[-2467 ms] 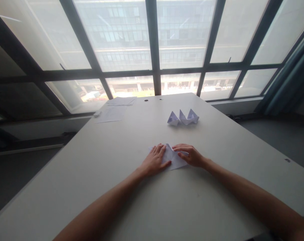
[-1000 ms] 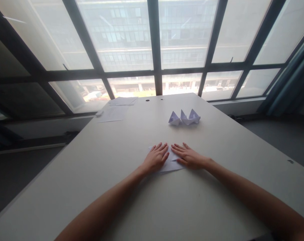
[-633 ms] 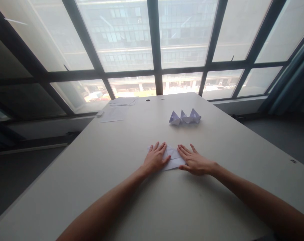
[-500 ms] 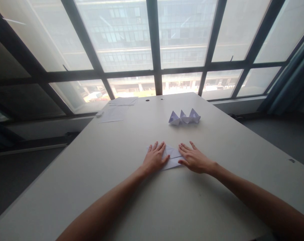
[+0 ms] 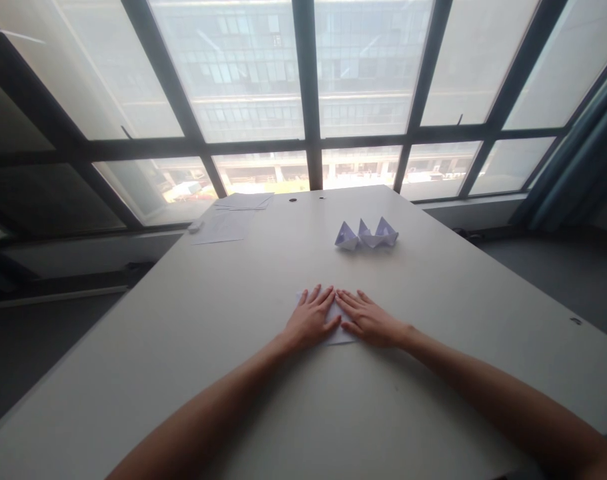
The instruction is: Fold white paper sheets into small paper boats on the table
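A folded sheet of white paper (image 5: pixel 340 335) lies on the table in front of me, mostly covered by my hands. My left hand (image 5: pixel 310 316) rests flat on its left part, fingers stretched out. On the right part lies my right hand (image 5: pixel 369 320), palm down with the fingers extended. The fingertips of both hands nearly meet over the paper's middle. Beyond them stand several white folded paper boats (image 5: pixel 347 237) in a row.
The white table (image 5: pixel 223 300) reaches to the windows. At its far left lie several loose paper sheets (image 5: pixel 218 228) and a small white object (image 5: pixel 196 227). A cable hole (image 5: pixel 293 200) is near the far edge. A blue curtain (image 5: pixel 558 180) hangs at right.
My right hand has slid left across the paper toward my left hand, covering more of it. The left hand stays nearly in place.
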Demonstrator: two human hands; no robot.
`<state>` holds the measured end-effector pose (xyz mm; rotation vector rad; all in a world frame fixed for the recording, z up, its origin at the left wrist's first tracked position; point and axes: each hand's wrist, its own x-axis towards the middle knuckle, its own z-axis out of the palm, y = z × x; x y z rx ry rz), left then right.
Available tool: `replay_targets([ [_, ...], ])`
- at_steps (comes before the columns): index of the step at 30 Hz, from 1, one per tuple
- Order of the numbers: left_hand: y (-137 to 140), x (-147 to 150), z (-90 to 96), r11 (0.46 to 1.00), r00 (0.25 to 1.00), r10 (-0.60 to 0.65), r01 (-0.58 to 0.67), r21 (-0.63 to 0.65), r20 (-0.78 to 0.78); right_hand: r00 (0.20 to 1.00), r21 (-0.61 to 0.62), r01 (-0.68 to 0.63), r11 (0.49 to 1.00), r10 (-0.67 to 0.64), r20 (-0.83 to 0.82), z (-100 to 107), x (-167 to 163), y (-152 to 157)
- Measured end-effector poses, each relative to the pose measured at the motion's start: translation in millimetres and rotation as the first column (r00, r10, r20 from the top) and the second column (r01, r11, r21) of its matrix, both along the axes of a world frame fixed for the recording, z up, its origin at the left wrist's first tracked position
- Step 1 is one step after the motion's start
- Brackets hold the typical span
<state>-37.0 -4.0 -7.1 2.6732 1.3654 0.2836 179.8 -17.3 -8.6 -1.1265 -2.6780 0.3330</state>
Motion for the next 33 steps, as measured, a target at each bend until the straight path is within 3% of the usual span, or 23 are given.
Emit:
replay_targets([
  [4, 1, 0, -2.2, 1.0, 1.0, 0.009, -0.009, 0.009, -0.004, 0.997, 0.001, 0.022, 1.0, -0.022, 0.079, 2, 4, -2],
  [14, 5, -3, -4.9, 0.997, 0.997, 0.074, -0.073, 0.037, -0.01, 0.988, 0.156, 0.115, 0.981, -0.13, 0.09, 9, 0, -13],
  [20, -2, -3, 3.1, 0.991, 0.992, -0.119, 0.122, 0.048, -0.051, 0.988, 0.13, 0.107, 0.986, -0.12, 0.096, 6, 1, -12],
  [27, 9, -11, 0.5, 1.0, 0.998, 0.014, -0.014, -0.005, -0.062, 0.987, -0.059, 0.087, 0.995, -0.078, 0.139, 3, 13, -11],
  [33, 19, -20, -0.9, 0.997, 0.996, 0.079, -0.079, 0.0, -0.043, 0.955, -0.014, 0.286, 0.958, -0.283, 0.093, 1, 14, -12],
])
